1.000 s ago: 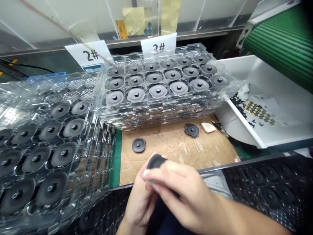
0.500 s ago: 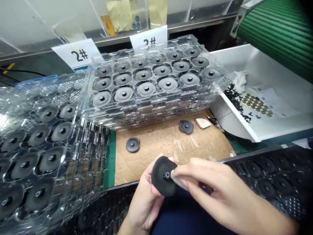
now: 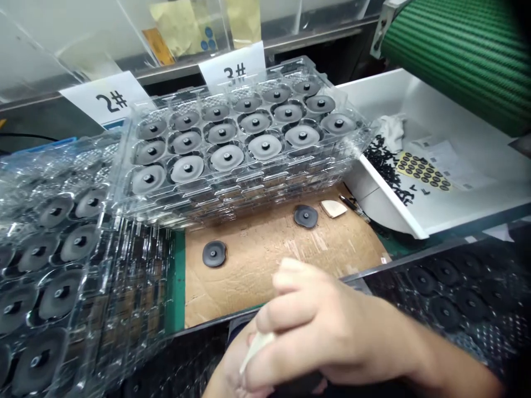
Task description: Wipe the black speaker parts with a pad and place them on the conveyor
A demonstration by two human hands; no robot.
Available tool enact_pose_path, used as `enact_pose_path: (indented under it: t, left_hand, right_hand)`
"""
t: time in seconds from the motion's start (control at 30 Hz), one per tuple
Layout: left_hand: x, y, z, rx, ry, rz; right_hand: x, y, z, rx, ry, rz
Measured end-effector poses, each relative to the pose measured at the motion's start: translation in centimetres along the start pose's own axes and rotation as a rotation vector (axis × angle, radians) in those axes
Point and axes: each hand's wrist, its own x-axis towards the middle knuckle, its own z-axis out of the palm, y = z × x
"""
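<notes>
My right hand (image 3: 307, 326) is closed, its fingers curled round a pale, thin pad (image 3: 257, 347). Behind and below it, my left hand (image 3: 232, 365) is mostly covered, so its fingers are hidden. Part of a dark round piece (image 3: 299, 383) shows under my right hand near the bottom edge. On the brown cardboard (image 3: 249, 276) lie one black disc (image 3: 214, 254) at the left and another black disc (image 3: 306, 216) further back, beside a cream wedge-shaped pad (image 3: 333, 208).
Stacked clear trays (image 3: 249, 176) of black discs stand behind the cardboard, with more trays (image 3: 89, 243) at the left. A white bin (image 3: 468, 204) holds small black parts and a yellow sticker sheet (image 3: 423, 171). A green ribbed roller (image 3: 460, 61) hangs above.
My right hand has moved left and down, over my left hand, turning its back to the camera. The dark disc is now mostly hidden. The view has shifted slightly.
</notes>
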Motion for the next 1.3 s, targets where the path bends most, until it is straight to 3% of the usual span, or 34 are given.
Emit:
enact_pose_path:
  t: [0.03, 0.1, 0.17, 0.23, 0.3, 0.43, 0.57, 0.83, 1.07, 1.23, 1.3]
  left_hand:
    - [0.1, 0.1, -0.1, -0.011, -0.036, -0.051]
    - [0.3, 0.4, -0.4, -0.091, -0.167, -0.174]
    - [0.5, 0.9, -0.8, -0.192, -0.246, -0.196]
    - [0.5, 1.4, -1.1, -0.267, -0.291, -0.189]
    - [0.5, 1.8, -1.5, -0.293, -0.313, -0.184]
    - [0.6, 2.2, -2.5, -0.341, -0.306, -0.153]
    - [0.9, 2.6, -3.6, -0.345, -0.277, -0.142]
    - [1.0, 2.2, -4.8, -0.448, -0.235, -0.013]
    - [1.7, 2.1, -5.6, -0.509, 0.067, 0.2]
    - [1.8, 2.1, -5.2, -0.386, 0.103, 0.337]
    - [1.7, 2.0, -4.6, -0.324, 0.106, 0.373]
  right_hand:
    - [-0.1, 0.5, 0.1, 0.037, 0.023, 0.012]
    - [-0.5, 2.1, 0.5, 0.044, 0.15, 0.185]
    - [-1.2, 4.2, 1.5, 0.021, 0.248, 0.42]
    - [-2.2, 6.4, 3.5, 0.024, 0.239, 0.56]
    - [-3.3, 8.1, 6.2, 0.023, 0.212, 0.616]
    - [-5.3, 9.3, 11.7, -0.08, 0.309, 0.732]
    - [-6.0, 9.0, 13.9, -0.133, 0.311, 0.739]
    - [-3.4, 9.8, 12.5, -0.097, 0.383, 0.677]
    - [-3.2, 8.0, 12.7, 0.032, 0.361, 0.613]
    - [-0.5, 5.3, 8.6, 0.05, 0.463, 0.659]
    - [1.2, 3.2, 6.9, 0.046, 0.525, 0.555]
